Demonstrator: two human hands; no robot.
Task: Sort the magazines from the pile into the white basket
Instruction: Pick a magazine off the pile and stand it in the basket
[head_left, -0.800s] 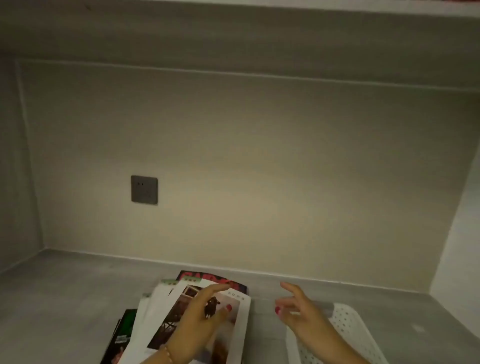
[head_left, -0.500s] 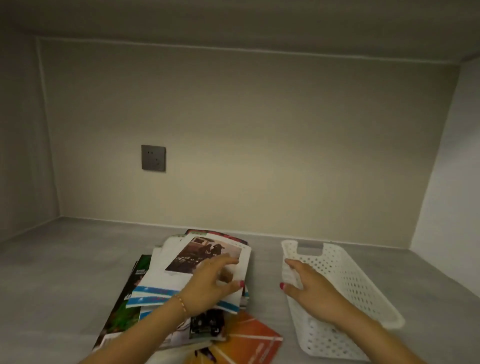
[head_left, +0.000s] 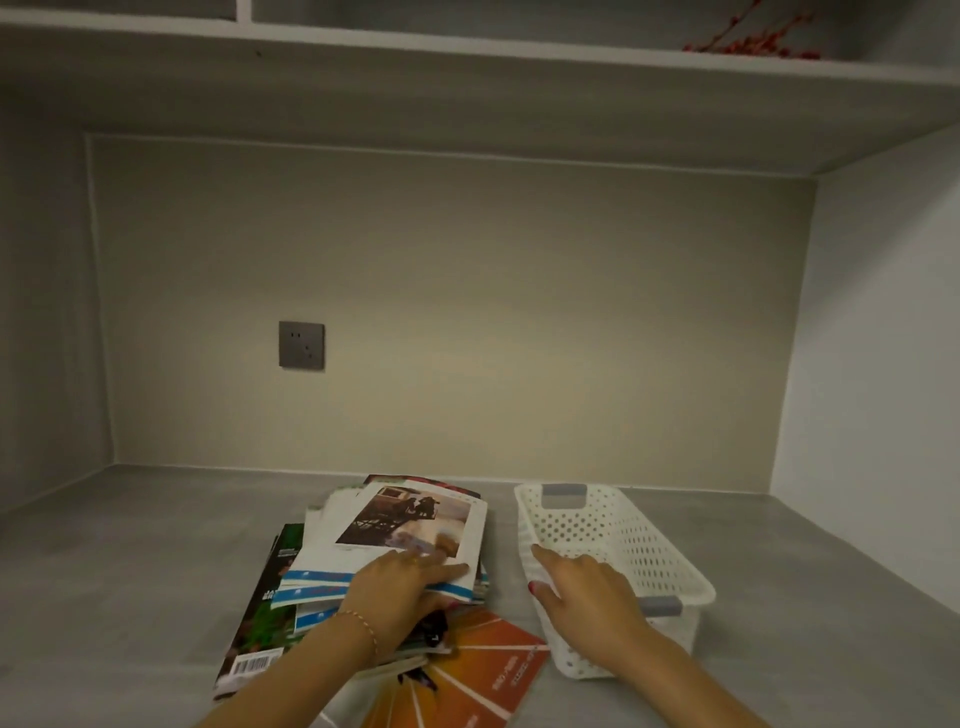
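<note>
Two hands: left hand (head_left: 400, 597) on magazine pile (head_left: 363, 566), right hand (head_left: 587, 597) on white basket (head_left: 670, 566).

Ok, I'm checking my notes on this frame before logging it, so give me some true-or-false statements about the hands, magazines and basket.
1. The left hand rests on the magazines. True.
2. The basket already holds a magazine. False: no magazine shows inside it.
3. The right hand touches the basket's near long wall. True.
4. The basket lies left of the pile. False: it lies to the right.
5. A socket is on the back wall. True.
</note>
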